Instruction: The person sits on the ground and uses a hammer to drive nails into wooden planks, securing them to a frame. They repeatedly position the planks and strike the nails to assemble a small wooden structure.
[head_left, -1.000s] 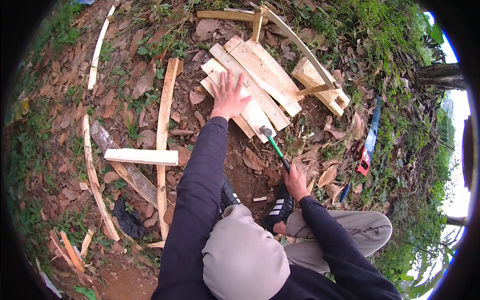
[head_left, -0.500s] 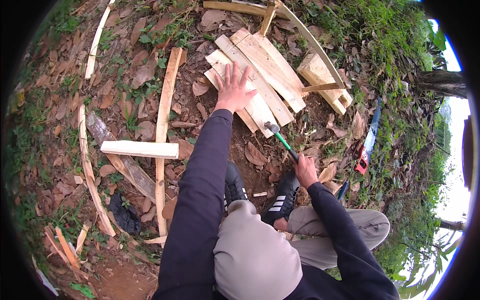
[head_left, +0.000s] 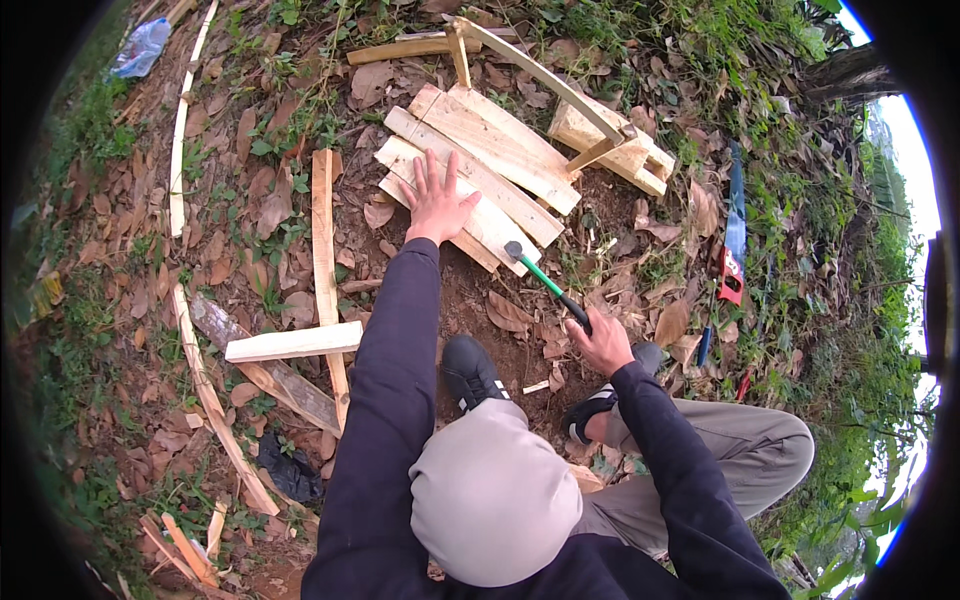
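My left hand [head_left: 437, 201] lies flat with fingers spread on a set of pale wooden planks [head_left: 490, 165] lying side by side on the ground. My right hand [head_left: 603, 345] grips the black end of a green-handled hammer [head_left: 545, 281], whose head rests near the lower edge of the planks. I am crouched, with my black shoes [head_left: 470, 370] and grey trousers below.
A wooden block with a curved strip nailed to it [head_left: 610, 150] lies behind the planks. A blue handsaw with a red handle [head_left: 733, 232] lies at right. Long boards [head_left: 322, 250] and thin strips [head_left: 178, 150] lie at left among dry leaves. A plastic bottle [head_left: 140, 48] sits far left.
The hammer has come down from a raised position toward the planks' lower edge. My left hand has stayed pressed on the planks.
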